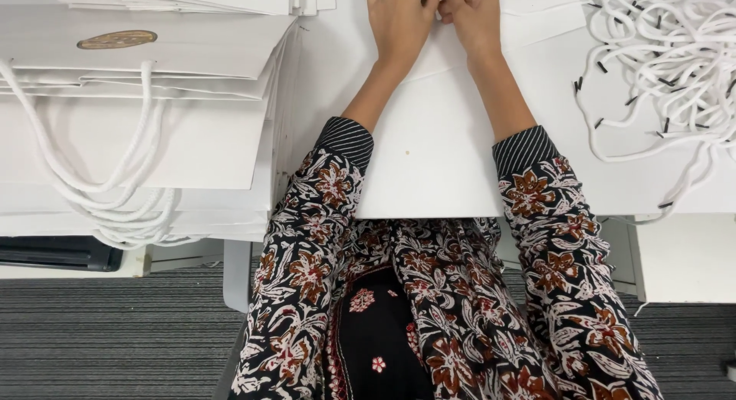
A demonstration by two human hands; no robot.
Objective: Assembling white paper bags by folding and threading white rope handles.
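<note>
Flat white paper bag (429, 139) on bench | left hand (400, 20) and right hand (471, 16) fingers pinching its top edge | step: working the bag top; next calls for a white cord (675, 55) from the pile, likely.

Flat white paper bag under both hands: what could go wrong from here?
1. Both hands, left and right, pinch at the top edge of the flat white paper bag; thin paper there could tear or crease.
2. The loose white cord handles lie tangled, so pulling one may drag others.

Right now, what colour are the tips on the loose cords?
Black tips on white cords, head view.
</note>
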